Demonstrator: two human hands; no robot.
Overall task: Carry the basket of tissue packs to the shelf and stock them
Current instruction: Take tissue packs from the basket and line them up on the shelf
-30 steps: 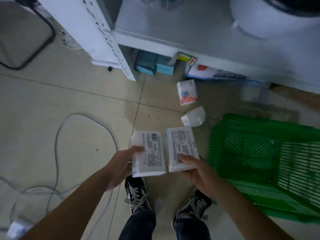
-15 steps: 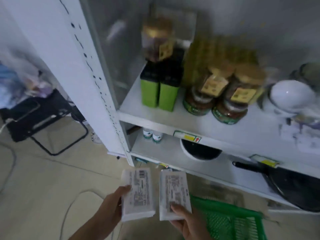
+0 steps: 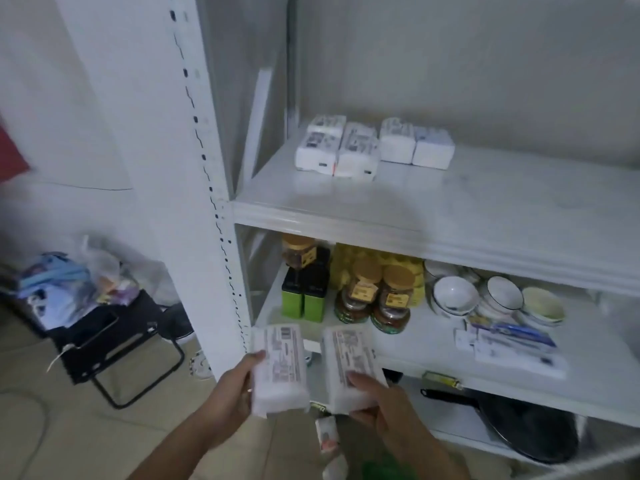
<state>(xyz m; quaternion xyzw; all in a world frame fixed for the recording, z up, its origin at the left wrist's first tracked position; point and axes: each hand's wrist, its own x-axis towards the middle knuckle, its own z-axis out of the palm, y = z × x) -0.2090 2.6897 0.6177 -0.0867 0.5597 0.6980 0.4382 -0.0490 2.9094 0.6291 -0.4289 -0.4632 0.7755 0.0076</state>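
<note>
Dim, cool, even light is falling over the white shelf [image 3: 415,216], with a soft rounded shadow lying on the top board in front of the stacked tissue packs [image 3: 372,147] and deeper shade pooling beneath that board. Motion blur is smearing the red thing [image 3: 12,150] far left of the shelf and softening the bags [image 3: 79,289] below it. Wide-angle distortion is bending the shelf's upright and boards towards the frame edges.

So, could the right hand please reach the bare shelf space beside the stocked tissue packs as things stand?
Probably yes: the right hand, holding a tissue pack, has open air up to the upper shelf, bare right of the stocked packs.
</note>
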